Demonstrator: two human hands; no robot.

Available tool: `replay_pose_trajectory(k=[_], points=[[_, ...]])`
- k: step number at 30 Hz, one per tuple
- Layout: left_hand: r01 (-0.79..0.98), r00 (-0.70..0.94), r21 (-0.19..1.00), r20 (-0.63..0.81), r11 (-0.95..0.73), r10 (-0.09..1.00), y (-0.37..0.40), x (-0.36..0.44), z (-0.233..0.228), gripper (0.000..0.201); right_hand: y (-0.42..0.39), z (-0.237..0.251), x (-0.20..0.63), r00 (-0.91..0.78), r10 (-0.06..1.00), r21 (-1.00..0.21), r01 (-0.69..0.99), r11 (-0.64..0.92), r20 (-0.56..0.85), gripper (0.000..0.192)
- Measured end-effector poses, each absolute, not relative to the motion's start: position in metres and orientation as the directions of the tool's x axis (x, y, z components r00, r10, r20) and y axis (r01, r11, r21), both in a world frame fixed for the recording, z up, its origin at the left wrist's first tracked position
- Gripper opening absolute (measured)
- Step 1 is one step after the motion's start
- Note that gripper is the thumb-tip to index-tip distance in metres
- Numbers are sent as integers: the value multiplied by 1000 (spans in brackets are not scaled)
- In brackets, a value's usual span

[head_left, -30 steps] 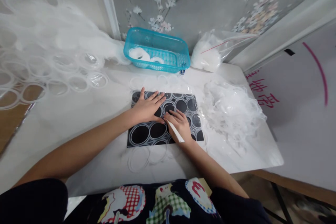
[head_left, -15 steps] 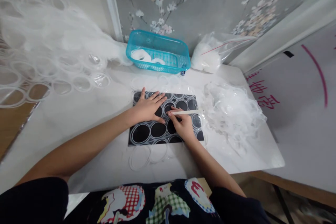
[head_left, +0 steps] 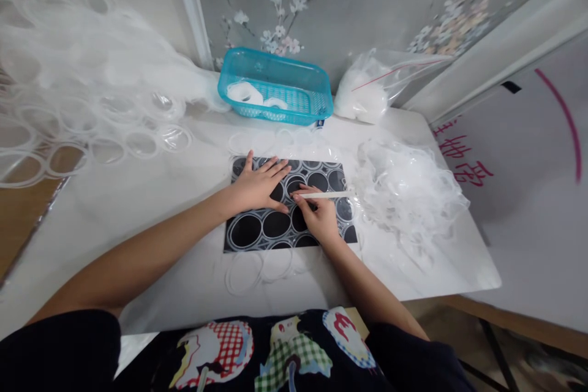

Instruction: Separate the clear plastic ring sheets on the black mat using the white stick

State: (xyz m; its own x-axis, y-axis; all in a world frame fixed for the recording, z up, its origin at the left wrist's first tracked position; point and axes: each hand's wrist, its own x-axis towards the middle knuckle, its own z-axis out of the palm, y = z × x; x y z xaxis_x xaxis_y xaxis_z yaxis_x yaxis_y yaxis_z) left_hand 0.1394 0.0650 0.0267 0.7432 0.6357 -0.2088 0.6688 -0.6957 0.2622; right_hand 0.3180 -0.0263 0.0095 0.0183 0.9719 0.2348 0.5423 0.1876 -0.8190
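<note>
My left hand [head_left: 261, 188] lies flat with spread fingers on a clear plastic sheet printed or cut with white-edged rings [head_left: 245, 231], which rests over a black rectangular board [head_left: 350, 234]. To its right, my right hand [head_left: 319, 215] pinches a thin white stick-like tool [head_left: 328, 195], held low and pointing left, its tip at a ring near the sheet's middle. The tip itself is too small to make out. Ringed plastic extends past the board's front edge, where pale ring outlines [head_left: 243, 272] show on the white table [head_left: 184, 291].
Behind the board stands a blue plastic basket [head_left: 298, 117] with white ring pieces [head_left: 245, 93] inside. A zip bag [head_left: 367, 95] of white material sits beside it. Crumpled clear scraps [head_left: 408, 190] heap up on the right. Ringed plastic sheeting [head_left: 105, 86] hangs over the left side.
The camera view has shifted slightly. Both hands stay at nearly the same spots on the sheet, the tool still in my right hand.
</note>
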Motion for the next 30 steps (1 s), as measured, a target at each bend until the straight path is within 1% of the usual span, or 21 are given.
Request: replay_pose_trajectory(k=[3,8,14,19,21,22,25,26,27,29,30], points=[[674,739,263,-219,-691,638,65,140,28,101,-27,12,318,18,972,-832,521,191,234,20],[681,732,264,-238,-683,638,65,140,29,101,-28,15,317,-32,970,-798,562,217,241,17],[675,737,263,-224,-689,638,64,140,28,100,-26,11,318,6,972,-808,557,191,234,19],[678,735,261,-236,-687,636,65,141,29,102,-25,9,319,4,968,-797,569,205,252,18],[679,734,264,-237,-685,636,65,140,29,101,-31,8,315,-16,962,-753,620,222,271,18],[678,735,266,-234,-686,636,65,140,28,101,-35,8,313,-42,957,-709,662,242,287,18],[675,738,263,-216,-689,640,64,141,27,98,-40,9,310,-195,927,-510,790,342,319,19],[672,740,258,-212,-694,638,63,141,27,97,-37,12,313,-245,915,-455,807,376,321,19],[671,741,251,-209,-698,638,63,142,28,97,-30,17,318,-252,907,-426,819,385,337,19],[659,752,237,-200,-714,628,62,142,29,99,-7,31,334,-146,902,-434,838,331,406,18],[649,761,234,-184,-724,623,62,142,30,101,6,39,342,23,877,-471,850,236,480,19]])
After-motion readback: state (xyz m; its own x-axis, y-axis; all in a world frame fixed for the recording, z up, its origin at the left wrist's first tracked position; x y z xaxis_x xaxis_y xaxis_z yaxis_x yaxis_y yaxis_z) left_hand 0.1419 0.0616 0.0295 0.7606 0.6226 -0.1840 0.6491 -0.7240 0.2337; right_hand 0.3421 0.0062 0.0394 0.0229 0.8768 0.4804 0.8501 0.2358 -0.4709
